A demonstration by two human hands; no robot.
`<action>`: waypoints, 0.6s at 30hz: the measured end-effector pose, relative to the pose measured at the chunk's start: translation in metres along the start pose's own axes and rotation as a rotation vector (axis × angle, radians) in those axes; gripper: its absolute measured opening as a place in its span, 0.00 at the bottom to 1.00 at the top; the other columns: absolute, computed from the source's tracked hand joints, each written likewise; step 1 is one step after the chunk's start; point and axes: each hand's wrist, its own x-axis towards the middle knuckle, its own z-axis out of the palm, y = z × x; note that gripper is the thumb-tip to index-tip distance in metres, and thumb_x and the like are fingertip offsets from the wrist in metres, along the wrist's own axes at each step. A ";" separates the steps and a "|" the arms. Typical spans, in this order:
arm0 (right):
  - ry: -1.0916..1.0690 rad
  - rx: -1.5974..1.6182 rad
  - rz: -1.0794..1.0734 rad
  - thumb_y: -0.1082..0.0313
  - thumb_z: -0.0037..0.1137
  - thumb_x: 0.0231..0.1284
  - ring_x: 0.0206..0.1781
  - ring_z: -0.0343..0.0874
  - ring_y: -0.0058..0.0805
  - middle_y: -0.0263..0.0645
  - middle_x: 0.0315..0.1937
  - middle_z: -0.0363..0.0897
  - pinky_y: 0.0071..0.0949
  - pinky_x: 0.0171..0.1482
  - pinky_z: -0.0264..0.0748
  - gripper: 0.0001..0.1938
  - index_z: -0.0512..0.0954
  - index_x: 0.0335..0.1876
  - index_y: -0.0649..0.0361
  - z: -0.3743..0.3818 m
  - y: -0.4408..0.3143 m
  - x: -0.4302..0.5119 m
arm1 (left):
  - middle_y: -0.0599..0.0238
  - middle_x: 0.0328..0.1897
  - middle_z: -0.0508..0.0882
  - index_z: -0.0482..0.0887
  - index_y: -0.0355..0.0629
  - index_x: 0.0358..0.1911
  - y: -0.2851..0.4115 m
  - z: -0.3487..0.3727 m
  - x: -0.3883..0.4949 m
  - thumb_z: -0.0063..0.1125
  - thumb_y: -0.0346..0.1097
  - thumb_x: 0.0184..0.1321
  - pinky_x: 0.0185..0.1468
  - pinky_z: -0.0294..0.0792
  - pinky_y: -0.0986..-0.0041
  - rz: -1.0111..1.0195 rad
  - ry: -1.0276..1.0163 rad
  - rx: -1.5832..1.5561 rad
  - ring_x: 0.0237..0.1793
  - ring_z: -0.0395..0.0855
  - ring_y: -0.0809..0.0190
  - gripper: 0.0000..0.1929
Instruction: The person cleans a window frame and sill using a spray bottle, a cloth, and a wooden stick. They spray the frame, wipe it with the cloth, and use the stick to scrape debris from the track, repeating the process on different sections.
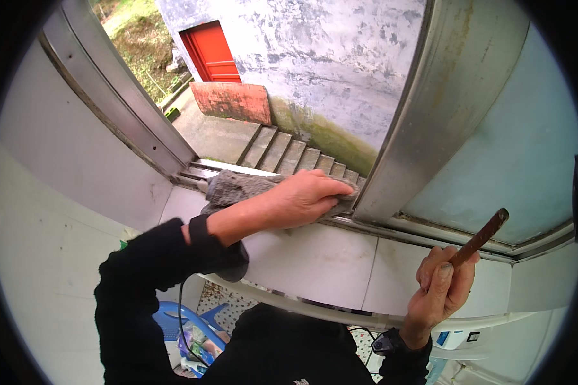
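Observation:
My left hand (306, 199) presses on a grey, fuzzy cloth (245, 186) that lies along the metal track of an open sliding window. The fingers rest over the cloth's right end, close to the upright window frame (414, 120). At the lower right, my right hand (443, 288) is closed around a brown stick (479, 238), which tilts up to the right in front of the window's lower rail. A white tiled sill (313, 269) lies between the two hands and my body.
Frosted glass (505, 144) fills the window's right part. Outside are concrete steps (289, 151), a weathered wall and a red door (214, 53). A pale rail (289, 303) runs along the sill's near edge. Below stands a blue plastic chair or basket (188, 313) holding packets.

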 end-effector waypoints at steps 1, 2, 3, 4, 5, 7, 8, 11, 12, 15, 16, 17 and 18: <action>0.004 -0.008 -0.002 0.70 0.43 0.66 0.19 0.58 0.15 0.33 0.20 0.63 0.18 0.20 0.53 0.10 0.67 0.44 0.71 0.000 0.000 -0.001 | 0.56 0.37 0.84 0.81 0.45 0.47 0.003 0.005 0.006 0.54 0.33 0.57 0.47 0.69 0.60 0.012 0.010 -0.028 0.42 0.77 0.47 0.14; 0.015 -0.013 0.003 0.70 0.44 0.66 0.19 0.58 0.15 0.33 0.20 0.63 0.18 0.20 0.53 0.10 0.67 0.44 0.71 0.001 0.000 -0.001 | 0.56 0.36 0.83 0.82 0.45 0.45 0.005 0.008 0.011 0.54 0.34 0.57 0.47 0.69 0.60 0.007 0.012 -0.064 0.43 0.76 0.48 0.13; 0.027 -0.018 0.008 0.69 0.44 0.66 0.19 0.58 0.15 0.33 0.20 0.63 0.18 0.21 0.53 0.10 0.67 0.43 0.72 0.001 0.000 -0.002 | 0.56 0.36 0.83 0.82 0.46 0.45 0.005 0.008 0.011 0.54 0.35 0.57 0.47 0.69 0.59 0.037 0.002 -0.024 0.43 0.77 0.48 0.12; 0.030 -0.021 0.003 0.69 0.44 0.67 0.19 0.58 0.15 0.33 0.20 0.63 0.17 0.21 0.53 0.11 0.68 0.44 0.72 0.000 0.000 -0.002 | 0.57 0.36 0.83 0.82 0.46 0.44 0.005 0.008 0.011 0.55 0.36 0.57 0.46 0.69 0.59 0.082 -0.002 0.014 0.42 0.77 0.48 0.12; 0.032 -0.025 -0.003 0.69 0.44 0.67 0.19 0.58 0.15 0.33 0.20 0.63 0.17 0.21 0.54 0.11 0.68 0.44 0.72 0.000 0.000 -0.002 | 0.57 0.35 0.83 0.83 0.46 0.44 0.004 0.008 0.010 0.55 0.36 0.57 0.46 0.69 0.59 0.138 0.002 0.049 0.42 0.77 0.49 0.12; 0.039 -0.041 -0.007 0.68 0.45 0.67 0.19 0.58 0.15 0.33 0.20 0.64 0.17 0.20 0.54 0.12 0.68 0.45 0.72 -0.002 0.000 -0.002 | 0.58 0.38 0.82 0.82 0.43 0.43 0.000 0.003 0.002 0.57 0.37 0.59 0.48 0.68 0.62 0.167 -0.005 0.075 0.43 0.77 0.52 0.11; 0.048 -0.052 0.002 0.68 0.45 0.67 0.19 0.58 0.16 0.33 0.20 0.64 0.17 0.20 0.54 0.12 0.68 0.46 0.72 -0.002 0.000 -0.002 | 0.58 0.39 0.82 0.82 0.42 0.43 -0.002 0.001 -0.003 0.58 0.37 0.59 0.49 0.67 0.64 0.166 -0.020 0.091 0.44 0.76 0.53 0.11; 0.060 -0.060 0.005 0.68 0.46 0.68 0.19 0.58 0.15 0.33 0.20 0.64 0.17 0.20 0.53 0.13 0.68 0.48 0.72 -0.004 0.000 -0.001 | 0.67 0.39 0.81 0.84 0.48 0.41 -0.003 0.000 -0.017 0.58 0.41 0.57 0.47 0.65 0.63 0.160 0.034 0.158 0.45 0.75 0.55 0.11; 0.068 -0.064 0.012 0.67 0.46 0.68 0.19 0.58 0.15 0.33 0.20 0.64 0.17 0.20 0.53 0.13 0.68 0.48 0.72 -0.004 0.000 -0.001 | 0.69 0.40 0.80 0.84 0.47 0.38 -0.003 0.000 -0.017 0.58 0.41 0.56 0.49 0.63 0.65 0.127 0.007 0.137 0.46 0.73 0.58 0.10; 0.067 -0.059 0.013 0.67 0.46 0.67 0.18 0.58 0.16 0.33 0.19 0.64 0.17 0.19 0.53 0.12 0.68 0.47 0.71 -0.003 0.000 0.000 | 0.69 0.39 0.80 0.85 0.47 0.37 -0.003 0.002 -0.009 0.58 0.41 0.56 0.48 0.63 0.65 0.179 0.039 0.078 0.45 0.73 0.58 0.09; 0.061 -0.053 0.012 0.67 0.46 0.67 0.18 0.58 0.15 0.33 0.19 0.64 0.17 0.19 0.53 0.12 0.68 0.46 0.71 -0.003 -0.001 0.001 | 0.68 0.39 0.79 0.84 0.47 0.36 -0.002 0.003 -0.005 0.58 0.40 0.56 0.48 0.64 0.65 0.166 0.032 0.088 0.45 0.73 0.58 0.09; 0.052 -0.046 0.012 0.67 0.46 0.67 0.18 0.58 0.15 0.33 0.19 0.64 0.17 0.19 0.53 0.12 0.68 0.45 0.70 -0.002 -0.001 0.001 | 0.68 0.38 0.79 0.84 0.46 0.36 -0.001 0.004 -0.002 0.58 0.40 0.56 0.47 0.64 0.66 0.169 0.039 0.097 0.44 0.73 0.58 0.08; 0.063 -0.039 0.024 0.68 0.46 0.67 0.18 0.58 0.15 0.33 0.19 0.64 0.17 0.19 0.53 0.11 0.68 0.45 0.70 -0.002 -0.001 0.001 | 0.68 0.37 0.79 0.84 0.46 0.35 0.001 0.005 -0.001 0.58 0.40 0.56 0.47 0.64 0.66 0.171 0.044 0.108 0.44 0.73 0.57 0.08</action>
